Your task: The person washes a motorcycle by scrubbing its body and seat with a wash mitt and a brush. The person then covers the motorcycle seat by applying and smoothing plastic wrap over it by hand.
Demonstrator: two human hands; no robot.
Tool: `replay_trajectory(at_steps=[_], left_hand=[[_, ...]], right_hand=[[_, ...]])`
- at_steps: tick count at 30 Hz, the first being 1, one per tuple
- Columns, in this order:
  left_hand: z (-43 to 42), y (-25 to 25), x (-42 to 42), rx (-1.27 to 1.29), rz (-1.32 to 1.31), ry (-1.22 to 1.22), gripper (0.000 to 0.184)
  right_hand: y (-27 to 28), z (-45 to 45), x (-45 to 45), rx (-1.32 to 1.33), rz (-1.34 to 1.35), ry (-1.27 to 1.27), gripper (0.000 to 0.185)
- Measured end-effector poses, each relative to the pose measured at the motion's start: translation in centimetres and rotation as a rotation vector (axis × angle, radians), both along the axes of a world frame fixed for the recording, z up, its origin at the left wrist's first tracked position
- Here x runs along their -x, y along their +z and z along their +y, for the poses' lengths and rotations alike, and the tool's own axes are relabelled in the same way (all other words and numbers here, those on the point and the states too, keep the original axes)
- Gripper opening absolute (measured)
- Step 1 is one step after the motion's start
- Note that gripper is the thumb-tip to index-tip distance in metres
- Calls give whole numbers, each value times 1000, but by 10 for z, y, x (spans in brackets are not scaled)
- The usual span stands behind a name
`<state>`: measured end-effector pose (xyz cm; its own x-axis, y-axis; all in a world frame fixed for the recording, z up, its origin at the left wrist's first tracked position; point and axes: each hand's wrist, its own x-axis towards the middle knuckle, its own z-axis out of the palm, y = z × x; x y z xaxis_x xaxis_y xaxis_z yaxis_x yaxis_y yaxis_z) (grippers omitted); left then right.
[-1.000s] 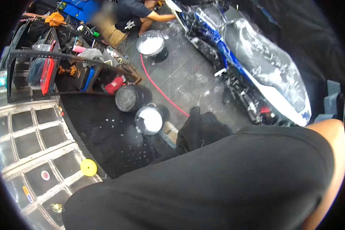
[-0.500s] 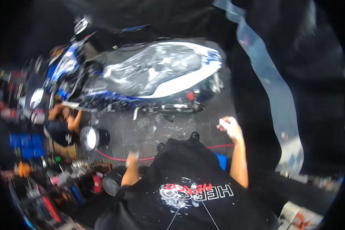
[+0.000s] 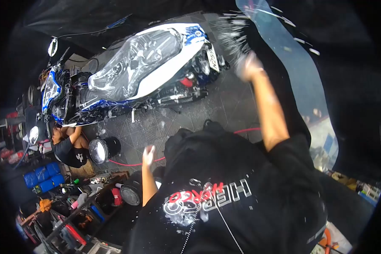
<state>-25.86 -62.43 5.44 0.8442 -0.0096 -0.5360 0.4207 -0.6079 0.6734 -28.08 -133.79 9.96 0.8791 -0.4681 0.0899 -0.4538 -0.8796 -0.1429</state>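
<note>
A blue and white motorcycle [image 3: 156, 86] stands ahead of me, streaked with white foam over its dark seat [image 3: 158, 51]. My right hand [image 3: 249, 67] is raised beyond the bike's tail, right of the licence plate [image 3: 212, 57]. It is blurred by motion, and a spray of white drops [image 3: 233, 36] fans out above it. My left hand [image 3: 148, 155], whitened with foam, hangs low in front of my body, its fingers loosely apart with nothing visible in them. Neither hand touches the motorcycle.
Another person [image 3: 70, 148] crouches by the bike's front, one arm reaching to it. A dark bucket [image 3: 110, 149] stands nearby. A red hose [image 3: 129, 175] crosses the tiled floor. Blue containers [image 3: 44, 178] and cluttered tools are at left; a black curtain with a clear strip [image 3: 302, 91] hangs right.
My right hand has swung up and away, and drops now fly from it. My left hand has risen slightly. The view has shifted, so the motorcycle appears farther left and tilted.
</note>
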Motion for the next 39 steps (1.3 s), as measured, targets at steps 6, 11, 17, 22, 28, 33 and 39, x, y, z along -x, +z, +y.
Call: replay_trajectory(at_steps=[6, 11, 17, 22, 28, 33, 39], left_hand=[[-159, 292, -96, 301, -318, -334, 31], [-141, 514, -148, 365, -1211, -789, 77], [-172, 506, -274, 867, -1294, -439, 72], [-237, 300, -326, 881, 208, -267, 65], [-326, 193, -191, 189, -214, -949, 48], [-427, 201, -227, 306, -336, -1354, 44], [-519, 218, -334, -74, -615, -706, 42]], right_hand=[[-121, 190, 237, -852, 913, 1, 39], [-167, 204, 348, -1537, 563, -1138, 38], [-69, 141, 249, -1382, -82, -1039, 38], [-2, 136, 237, -1018, -135, -653, 35], [32, 178, 269, -1035, -119, -1241, 24], [10, 97, 222, -968, -15, -943, 31], [45, -71, 72, -862, 114, -524, 42]])
